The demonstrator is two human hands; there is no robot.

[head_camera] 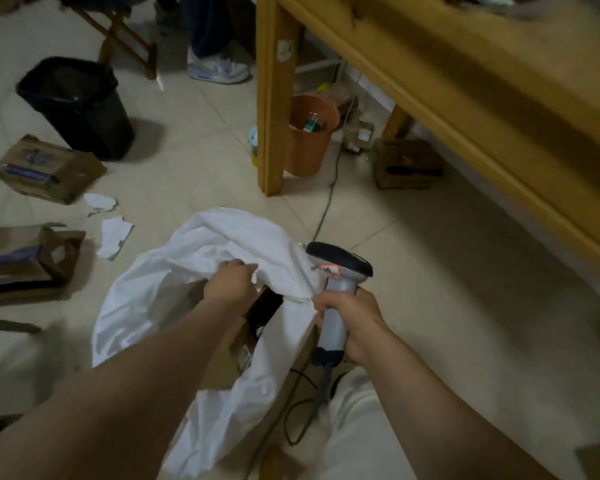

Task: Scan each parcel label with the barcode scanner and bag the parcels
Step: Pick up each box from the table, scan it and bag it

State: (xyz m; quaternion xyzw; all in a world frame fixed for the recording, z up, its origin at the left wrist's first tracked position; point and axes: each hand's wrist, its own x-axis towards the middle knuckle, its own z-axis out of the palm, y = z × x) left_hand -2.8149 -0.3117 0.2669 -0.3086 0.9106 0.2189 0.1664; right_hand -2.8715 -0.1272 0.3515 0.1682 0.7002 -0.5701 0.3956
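Beige tiled floor (430, 271), yellow wooden table (465, 81)

White bag (201, 244), grey scanner (338, 292) (black head), orange bin (309, 147).

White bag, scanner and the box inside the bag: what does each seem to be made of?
White bag: a thin, soft sheet, perhaps woven plastic or cloth, matte; it crumples into loose folds. Scanner: hard moulded plastic, with a smooth grey handle and a black head with a faint sheen. Box: brown cardboard, dull, with straight folded edges.
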